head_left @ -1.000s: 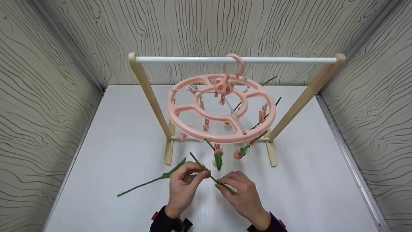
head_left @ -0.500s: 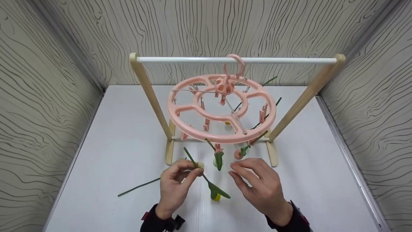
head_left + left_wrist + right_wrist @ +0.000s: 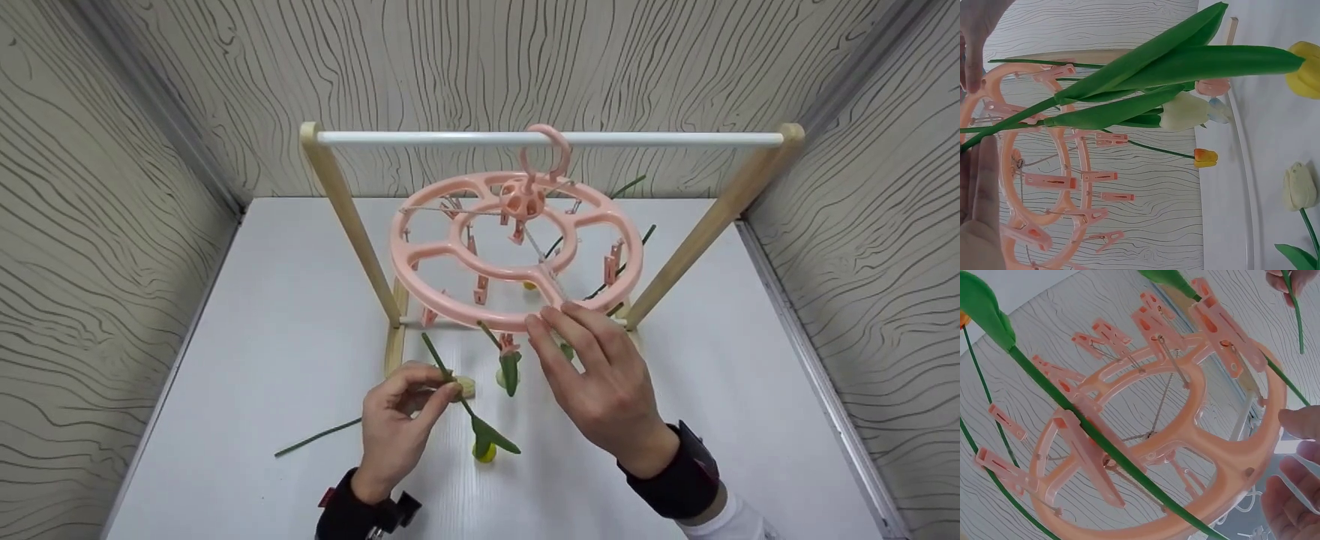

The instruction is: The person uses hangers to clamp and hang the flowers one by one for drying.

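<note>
My left hand point(image 3: 405, 420) pinches the green stem of a yellow tulip point(image 3: 485, 452) between thumb and fingers. The stem points up and its bloom hangs low over the table. In the left wrist view its leaves partly cover the yellow bloom point(image 3: 1304, 70). My right hand point(image 3: 600, 375) touches the near rim of a round pink clip hanger point(image 3: 465, 311) with fairly straight fingers. From the ring hang small pink clothespins point(image 3: 1086, 450). A white tulip point(image 3: 1185, 111) hangs head down from a front clip; a pink tulip point(image 3: 1213, 86) hangs nearby, mostly behind my right hand in the head view.
The hanger hooks over the white bar point(image 3: 420, 139) of a wooden rack point(image 3: 345, 225). A cream tulip point(image 3: 1300, 187) lies on the white table point(image 3: 247, 337), partly behind my left hand in the head view. An orange-yellow tulip point(image 3: 1206, 158) hangs farther back. Patterned walls enclose the table.
My right hand has let go of the tulip stem and moved up to the hanger's rim. My left hand has shifted left with the yellow tulip, whose bloom now shows.
</note>
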`<move>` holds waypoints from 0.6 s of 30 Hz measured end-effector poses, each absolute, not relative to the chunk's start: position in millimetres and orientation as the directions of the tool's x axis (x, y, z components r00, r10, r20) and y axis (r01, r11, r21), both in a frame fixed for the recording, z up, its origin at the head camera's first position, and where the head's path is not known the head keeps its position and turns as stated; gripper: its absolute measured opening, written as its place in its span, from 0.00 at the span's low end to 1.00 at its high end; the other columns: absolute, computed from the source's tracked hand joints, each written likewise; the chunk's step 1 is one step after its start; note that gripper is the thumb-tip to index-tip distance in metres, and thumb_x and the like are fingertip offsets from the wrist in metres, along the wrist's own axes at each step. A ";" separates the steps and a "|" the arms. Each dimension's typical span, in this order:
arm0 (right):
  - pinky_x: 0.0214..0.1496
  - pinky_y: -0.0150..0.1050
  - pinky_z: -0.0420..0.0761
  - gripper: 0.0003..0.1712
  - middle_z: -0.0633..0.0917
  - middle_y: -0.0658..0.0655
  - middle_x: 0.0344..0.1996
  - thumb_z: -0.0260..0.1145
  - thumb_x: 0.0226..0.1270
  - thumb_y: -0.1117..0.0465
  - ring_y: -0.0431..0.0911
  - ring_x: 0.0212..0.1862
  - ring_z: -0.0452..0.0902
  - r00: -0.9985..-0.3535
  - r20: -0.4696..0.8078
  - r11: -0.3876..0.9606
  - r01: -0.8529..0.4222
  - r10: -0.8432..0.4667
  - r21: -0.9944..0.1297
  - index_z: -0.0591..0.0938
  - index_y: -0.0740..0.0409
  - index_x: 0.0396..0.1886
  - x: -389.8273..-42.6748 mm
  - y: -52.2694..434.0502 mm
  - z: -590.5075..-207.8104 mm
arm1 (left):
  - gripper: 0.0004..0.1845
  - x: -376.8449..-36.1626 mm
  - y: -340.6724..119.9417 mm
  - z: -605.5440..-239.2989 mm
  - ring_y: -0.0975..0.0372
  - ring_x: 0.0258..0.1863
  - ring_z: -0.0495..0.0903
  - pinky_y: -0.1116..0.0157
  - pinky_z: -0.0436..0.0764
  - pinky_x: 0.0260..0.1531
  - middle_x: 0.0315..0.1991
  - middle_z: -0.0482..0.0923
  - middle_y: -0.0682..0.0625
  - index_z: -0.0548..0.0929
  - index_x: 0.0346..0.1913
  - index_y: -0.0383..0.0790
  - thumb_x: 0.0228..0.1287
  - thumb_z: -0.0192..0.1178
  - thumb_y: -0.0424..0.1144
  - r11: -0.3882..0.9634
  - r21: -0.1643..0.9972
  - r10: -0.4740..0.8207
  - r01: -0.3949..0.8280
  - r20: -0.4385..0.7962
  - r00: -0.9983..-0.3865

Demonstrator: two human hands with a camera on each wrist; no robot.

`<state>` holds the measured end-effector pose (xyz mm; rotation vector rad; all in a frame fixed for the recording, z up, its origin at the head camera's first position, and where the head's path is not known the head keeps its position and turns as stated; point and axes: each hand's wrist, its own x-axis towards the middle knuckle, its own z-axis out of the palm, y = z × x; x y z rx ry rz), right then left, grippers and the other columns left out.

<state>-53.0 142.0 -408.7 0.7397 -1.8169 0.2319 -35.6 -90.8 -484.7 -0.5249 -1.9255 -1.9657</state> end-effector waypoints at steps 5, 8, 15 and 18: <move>0.45 0.46 0.89 0.12 0.92 0.61 0.44 0.63 0.79 0.66 0.55 0.46 0.83 -0.189 0.901 0.801 -0.552 -0.390 0.231 0.91 0.62 0.50 -61.6 140.4 -409.2 | 0.09 -37.8 -91.5 -485.2 0.69 0.35 0.89 0.69 0.91 0.32 0.36 0.85 0.39 0.86 0.42 0.31 0.62 0.69 0.19 -0.032 0.871 0.024 0.491 0.492 -0.870; 0.42 0.46 0.88 0.11 0.92 0.61 0.41 0.64 0.79 0.65 0.54 0.44 0.82 -0.190 0.906 0.803 -0.554 -0.379 0.220 0.92 0.62 0.48 -63.9 142.1 -409.4 | 0.09 -38.4 -92.2 -485.1 0.70 0.35 0.89 0.69 0.91 0.32 0.36 0.85 0.39 0.86 0.42 0.31 0.62 0.69 0.18 -0.026 0.870 0.025 0.493 0.493 -0.869; 0.44 0.47 0.91 0.16 0.92 0.61 0.40 0.65 0.78 0.55 0.55 0.44 0.83 -0.195 0.919 0.799 -0.575 -0.343 0.177 0.92 0.62 0.47 -65.5 150.6 -412.0 | 0.09 -38.7 -93.0 -484.3 0.70 0.34 0.88 0.70 0.91 0.31 0.35 0.85 0.39 0.86 0.42 0.32 0.62 0.69 0.20 0.003 0.872 0.028 0.489 0.489 -0.872; 0.59 0.41 0.90 0.16 0.92 0.61 0.40 0.66 0.77 0.53 0.55 0.44 0.84 -0.204 0.923 0.802 -0.576 -0.326 0.156 0.92 0.61 0.47 -65.0 154.6 -413.8 | 0.09 -38.9 -93.5 -484.5 0.70 0.34 0.88 0.71 0.90 0.31 0.35 0.85 0.40 0.86 0.42 0.31 0.61 0.69 0.19 0.004 0.869 0.029 0.495 0.495 -0.868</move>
